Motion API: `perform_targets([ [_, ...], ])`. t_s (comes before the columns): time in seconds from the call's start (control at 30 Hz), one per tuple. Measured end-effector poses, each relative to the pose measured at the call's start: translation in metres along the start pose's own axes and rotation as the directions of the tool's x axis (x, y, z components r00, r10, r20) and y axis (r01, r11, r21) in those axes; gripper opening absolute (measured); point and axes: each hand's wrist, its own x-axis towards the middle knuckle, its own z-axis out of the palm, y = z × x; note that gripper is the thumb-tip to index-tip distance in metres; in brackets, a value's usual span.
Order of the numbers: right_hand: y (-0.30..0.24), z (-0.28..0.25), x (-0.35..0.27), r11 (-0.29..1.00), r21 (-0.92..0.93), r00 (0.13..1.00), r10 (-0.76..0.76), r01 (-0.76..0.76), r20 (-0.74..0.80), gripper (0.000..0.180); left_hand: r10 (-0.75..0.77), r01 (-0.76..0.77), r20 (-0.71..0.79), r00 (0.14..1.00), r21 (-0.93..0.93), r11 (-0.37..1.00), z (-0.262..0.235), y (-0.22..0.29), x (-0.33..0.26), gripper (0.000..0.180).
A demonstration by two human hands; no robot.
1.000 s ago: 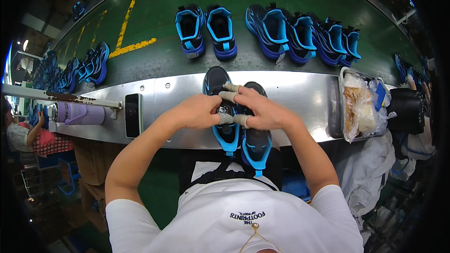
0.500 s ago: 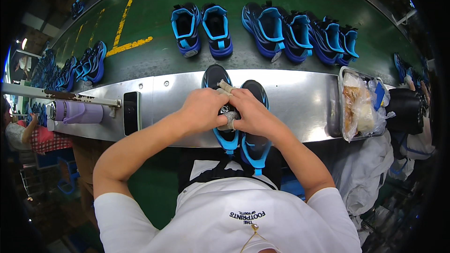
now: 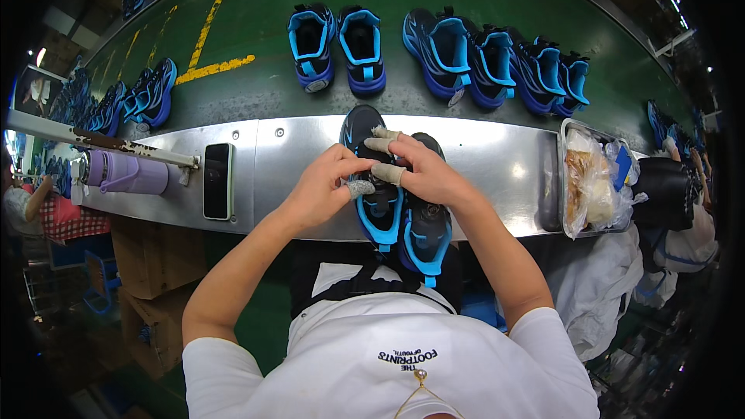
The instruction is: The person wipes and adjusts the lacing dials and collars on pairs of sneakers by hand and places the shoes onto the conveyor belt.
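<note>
Two black and bright-blue sneakers stand side by side at the near edge of the metal ledge, toes pointing away from me. On the left sneaker (image 3: 378, 221), both my hands meet over the lacing area. My left hand (image 3: 320, 188) is closed at the shoe's left side, its thumb in a grey finger cover; what it pinches is too small to make out. My right hand (image 3: 423, 169) lies across the upper from the right, beige covers on several digits, its thumb apart from the fingers. Partly under this hand stands the right sneaker (image 3: 427, 237).
Beyond the metal ledge (image 3: 497, 178), several matching sneakers (image 3: 454, 50) stand on the green belt (image 3: 256, 93). Left of me are a phone (image 3: 218, 181), a lilac bottle (image 3: 132, 173) and a metal bar (image 3: 101, 140). A tray (image 3: 560, 186) with plastic bags is at right.
My hands have parted slightly: the left has shifted left and down, and the right's covered fingers now spread over the upper. More of the left sneaker's opening shows.
</note>
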Motion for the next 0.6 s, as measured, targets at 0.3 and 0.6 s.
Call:
perform_targets([
  [0.3,0.005,0.008,0.001,0.976,-0.211,0.998,-0.037,0.046,0.045,0.041,0.116,-0.096,-0.09,0.989,0.201,0.975,0.014,-0.003,-0.006,0.033],
  [0.6,-0.066,-0.047,0.061,0.875,-0.482,0.978,-0.061,-0.044,-0.201,0.058,0.277,-0.325,0.171,0.946,0.472,0.819,0.084,0.053,-0.053,0.069],
])
